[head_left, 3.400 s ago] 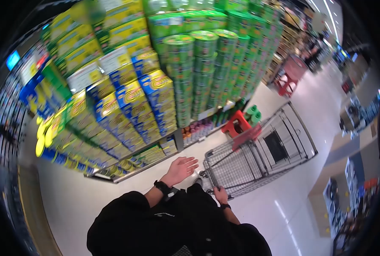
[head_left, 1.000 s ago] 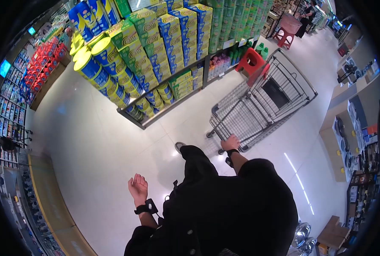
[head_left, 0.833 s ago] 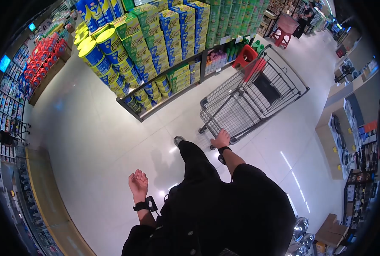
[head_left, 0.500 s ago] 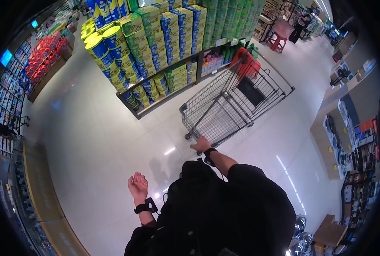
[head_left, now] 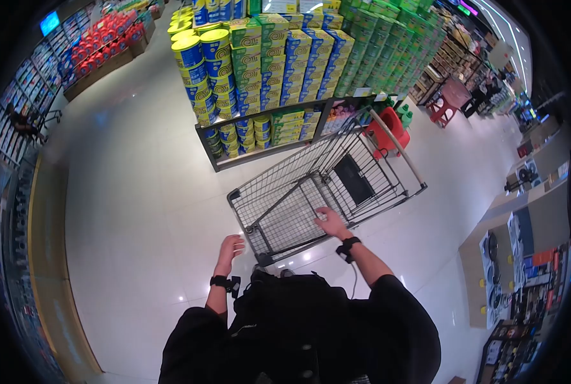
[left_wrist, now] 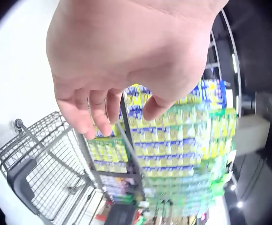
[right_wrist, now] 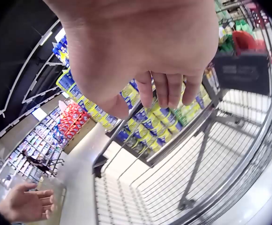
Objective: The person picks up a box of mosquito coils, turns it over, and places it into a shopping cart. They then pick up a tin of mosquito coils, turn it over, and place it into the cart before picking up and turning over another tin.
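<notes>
A grey wire shopping cart stands right in front of me, its handle away to the upper right. My left hand is beside its front end, fingers loosely bent and holding nothing. Over the near side of the basket hangs my right hand, fingers relaxed, also holding nothing. The right wrist view shows the right-hand fingers hanging loose above the basket, which has nothing in it. In the left wrist view, the left hand hangs with slack fingers, the cart's corner bumper lower left.
Behind the cart rises a shelf display of blue-yellow boxes and tubs. Green stacked packs adjoin it. A red stool stands by the cart handle. A wooden-edged counter runs along the left, shelving along the right.
The right hand has left the cart's front end and is now over its near side. The left hand has come up to the front end. The cart appears closer and more across my view.
</notes>
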Motion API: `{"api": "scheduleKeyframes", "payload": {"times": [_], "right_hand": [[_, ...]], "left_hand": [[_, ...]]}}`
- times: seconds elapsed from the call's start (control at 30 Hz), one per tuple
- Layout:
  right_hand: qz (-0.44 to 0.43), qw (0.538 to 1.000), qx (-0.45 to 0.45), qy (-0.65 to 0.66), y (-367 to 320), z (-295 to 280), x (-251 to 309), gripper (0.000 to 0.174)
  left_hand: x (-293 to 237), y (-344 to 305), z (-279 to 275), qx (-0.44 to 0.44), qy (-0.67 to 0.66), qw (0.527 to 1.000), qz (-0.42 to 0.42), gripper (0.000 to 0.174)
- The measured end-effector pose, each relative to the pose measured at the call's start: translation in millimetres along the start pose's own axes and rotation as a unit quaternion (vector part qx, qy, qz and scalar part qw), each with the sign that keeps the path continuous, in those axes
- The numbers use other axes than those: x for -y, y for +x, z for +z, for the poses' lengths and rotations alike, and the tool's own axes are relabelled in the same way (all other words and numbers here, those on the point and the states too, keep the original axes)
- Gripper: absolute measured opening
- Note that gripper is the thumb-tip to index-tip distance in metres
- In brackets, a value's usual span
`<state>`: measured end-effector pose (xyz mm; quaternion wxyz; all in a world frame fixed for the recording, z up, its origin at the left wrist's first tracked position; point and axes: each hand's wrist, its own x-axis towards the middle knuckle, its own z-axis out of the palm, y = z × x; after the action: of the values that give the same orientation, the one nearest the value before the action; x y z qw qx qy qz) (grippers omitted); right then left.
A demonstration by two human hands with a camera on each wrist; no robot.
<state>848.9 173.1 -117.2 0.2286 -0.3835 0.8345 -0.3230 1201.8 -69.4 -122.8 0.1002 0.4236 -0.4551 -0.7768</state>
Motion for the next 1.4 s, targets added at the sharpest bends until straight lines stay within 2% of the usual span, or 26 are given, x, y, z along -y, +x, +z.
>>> {"api": "scheduleKeyframes", "payload": {"times": [0.07,0.1,0.17,0.2,0.27,0.37,0.47,0.53,0.57,0.63,0.7,0.77,0.8,0.83,0.9,0.93,0.97,1.0,1.03,1.1,1.13,1.23,1.27,1.3,1.37,1.4], "right_hand": [[0.021,0.995,-0.054,-0.08,0.6,-50.6,-20.9,0.043],[0.025,0.991,-0.087,-0.101,-7.6,-82.4,-29.6,0.042],[0.04,0.977,-0.074,-0.195,0.9,-125.6,-48.3,0.044],[0.039,0.966,-0.07,-0.248,9.2,-138.8,-66.1,0.045],[0.07,0.941,-0.046,-0.327,15.7,-166.5,-55.1,0.054],[0.049,0.913,-0.012,-0.404,27.7,-191.2,-64.4,0.061],[0.056,0.892,0.062,-0.445,43.8,-188.1,-70.6,0.065],[0.051,0.857,0.132,-0.495,50.7,-177.0,-80.1,0.069],[0.038,0.847,0.134,-0.513,39.7,-180.9,-86.4,0.069],[0.017,0.823,0.138,-0.551,45.6,-165.7,-71.5,0.068],[-0.004,0.841,0.117,-0.528,49.9,-154.5,-61.0,0.064],[-0.025,0.851,0.12,-0.511,56.0,-149.4,-50.9,0.063],[-0.062,0.851,0.113,-0.51,37.4,-161.3,-54.0,0.061],[-0.056,0.85,0.126,-0.508,25.4,-164.7,-50.5,0.059],[-0.038,0.847,0.152,-0.508,46.3,-140.5,-28.1,0.056],[-0.074,0.847,0.124,-0.511,47.2,-128.6,-25.3,0.053],[-0.076,0.848,0.138,-0.505,48.1,-117.6,-22.1,0.054],[-0.089,0.843,0.142,-0.511,47.0,-106.6,-19.1,0.056],[-0.108,0.837,0.149,-0.515,31.0,-114.2,-22.1,0.057],[-0.131,0.823,0.171,-0.526,14.7,-99.6,1.7,0.062],[-0.126,0.825,0.201,-0.513,12.0,-83.2,14.5,0.063],[-0.153,0.845,0.3,-0.415,-6.8,-62.4,34.8,0.067],[-0.199,0.867,0.319,-0.327,-21.8,-81.0,41.1,0.063],[-0.229,0.88,0.297,-0.291,-22.5,-82.7,55.3,0.06],[-0.286,0.9,0.25,-0.217,-10.9,-85.7,86.8,0.054],[-0.325,0.9,0.208,-0.202,-5.7,-96.4,107.3,0.045]], "left_hand": [[32.6,30.4,16.9,0.06,0.151,0.986,0.046,0.043],[46.1,23.0,35.6,0.087,0.258,0.957,0.101,0.055],[95.2,39.9,41.9,0.108,0.417,0.902,0.004,0.065],[98.6,26.3,45.5,0.112,0.508,0.854,-0.014,0.067],[96.8,-7.9,55.5,0.117,0.671,0.73,-0.05,0.07],[161.8,5.2,20.2,0.186,0.673,0.709,-0.095,0.062],[163.4,-18.6,12.7,0.132,0.694,0.707,-0.028,0.05],[156.9,-18.5,7.0,0.092,0.73,0.677,-0.01,0.047],[159.6,-36.7,14.8,0.07,0.747,0.661,-0.004,0.047],[162.7,-31.0,-0.6,0.018,0.732,0.681,0.017,0.045],[161.4,-28.5,-12.7,-0.012,0.746,0.666,0.003,0.043],[153.9,-31.6,-23.9,-0.038,0.738,0.673,-0.017,0.039],[164.3,-55.9,-16.1,-0.054,0.736,0.674,-0.026,0.036],[168.6,-68.8,-15.8,-0.063,0.729,0.681,-0.036,0.034],[164.7,-51.3,-46.6,-0.121,0.736,0.665,-0.036,0.034],[156.7,-49.2,-58.4,-0.146,0.736,0.66,-0.036,0.034],[150.5,-47.0,-66.5,-0.172,0.734,0.656,-0.036,0.034],[140.1,-48.8,-69.1,-0.24,0.688,0.683,-0.045,0.035],[126.4,-75.2,-46.4,-0.297,0.652,0.695,-0.056,0.04],[101.2,-86.7,-41.0,-0.346,0.552,0.756,-0.06,0.043],[108.0,-77.5,-52.4,-0.36,0.521,0.774,-0.014,0.044],[112.5,-75.9,-37.4,-0.373,0.485,0.791,0.03,0.045],[112.2,-86.9,-17.2,-0.344,0.466,0.814,0.05,0.042],[93.8,-92.5,3.0,-0.317,0.422,0.847,0.065,0.04],[97.3,-75.3,25.1,-0.259,0.353,0.894,0.099,0.039],[83.4,-76.3,45.9,-0.196,0.337,0.915,0.108,0.04]]}}
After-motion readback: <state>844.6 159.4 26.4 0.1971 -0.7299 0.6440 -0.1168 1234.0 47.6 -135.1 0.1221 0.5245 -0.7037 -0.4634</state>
